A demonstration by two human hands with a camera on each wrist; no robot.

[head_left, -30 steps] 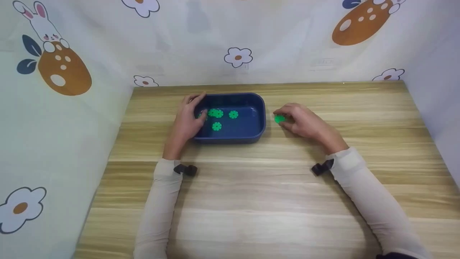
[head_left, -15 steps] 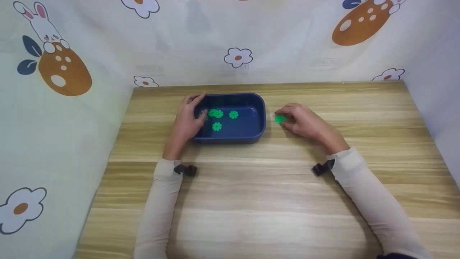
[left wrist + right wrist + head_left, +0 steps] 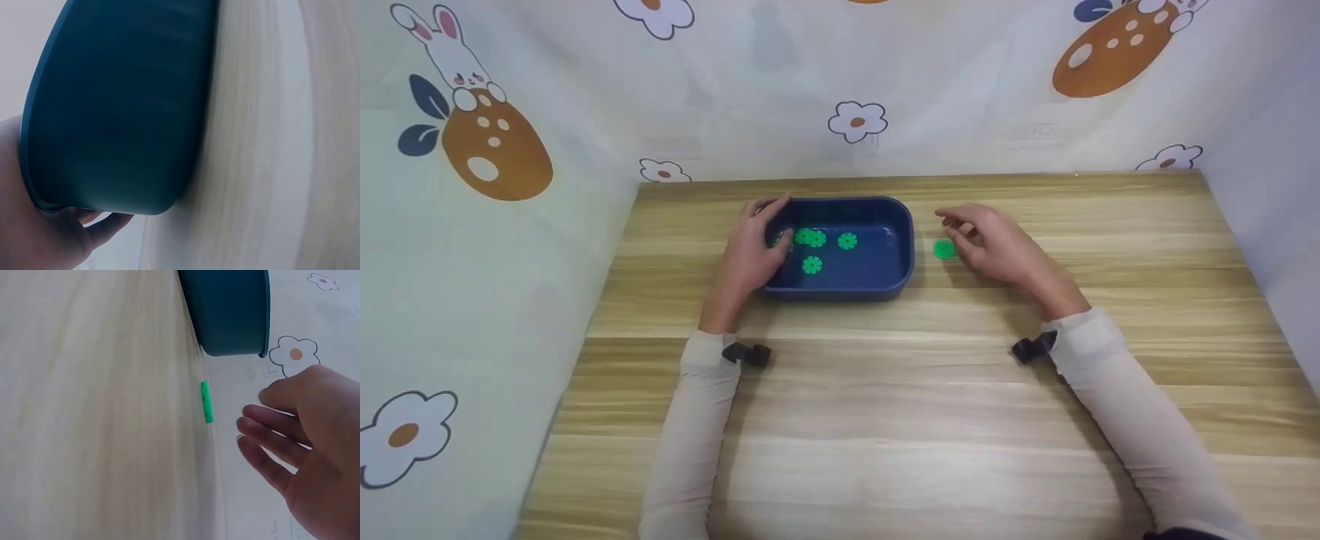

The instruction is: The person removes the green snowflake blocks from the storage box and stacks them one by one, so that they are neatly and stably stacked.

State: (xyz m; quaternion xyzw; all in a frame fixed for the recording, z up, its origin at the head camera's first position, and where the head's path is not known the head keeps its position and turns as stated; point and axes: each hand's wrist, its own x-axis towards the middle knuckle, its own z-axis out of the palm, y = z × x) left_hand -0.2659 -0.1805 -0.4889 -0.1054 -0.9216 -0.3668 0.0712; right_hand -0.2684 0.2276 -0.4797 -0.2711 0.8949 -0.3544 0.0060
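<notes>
My left hand [image 3: 754, 247] grips the left end of a dark blue rectangular tub [image 3: 840, 294], its thumb over the rim and inside, its fingers along the outside. Within the tub lie several green notched plastic discs [image 3: 847, 241], one partly hidden by the thumb. Another green disc [image 3: 943, 250] lies flat on the table just right of the tub; the right wrist view shows this green disc [image 3: 206, 402] edge-on. Above and beside it hovers my right hand [image 3: 994, 244], fingers loosely bent and apart, holding nothing. In the right wrist view a gap separates the fingertips [image 3: 247, 410] from the disc.
The wood-grain table [image 3: 885, 420] extends in front of the tub and to both sides. Behind it hangs a pale cloth backdrop [image 3: 960, 90] with printed flowers, and a similar patterned wall [image 3: 472, 285] stands at the left.
My right hand has let go of the green disc and lifted slightly away, its fingers spreading. The disc stays on the table. My left hand and the tub have not moved.
</notes>
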